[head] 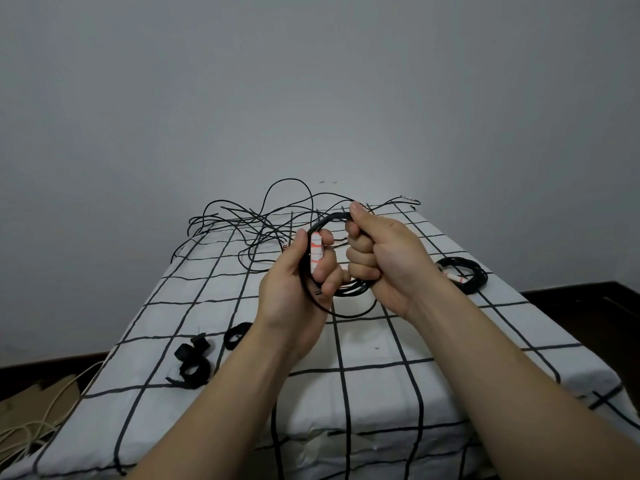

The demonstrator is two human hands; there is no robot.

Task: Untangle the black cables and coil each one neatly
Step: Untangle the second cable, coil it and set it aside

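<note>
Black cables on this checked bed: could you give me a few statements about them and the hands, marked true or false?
1. The left hand and the right hand both grip the held coil. True.
2. The finished coil lies to the person's left. False: it lies on the right of the checked cover.
3. A loose tangle lies at the far end. True.
4. The black straps lie on the floor. False: they lie on the cover, near left.

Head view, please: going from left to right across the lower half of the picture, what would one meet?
Pale cords on the floor → black straps → left hand → right hand → finished black coil.
</note>
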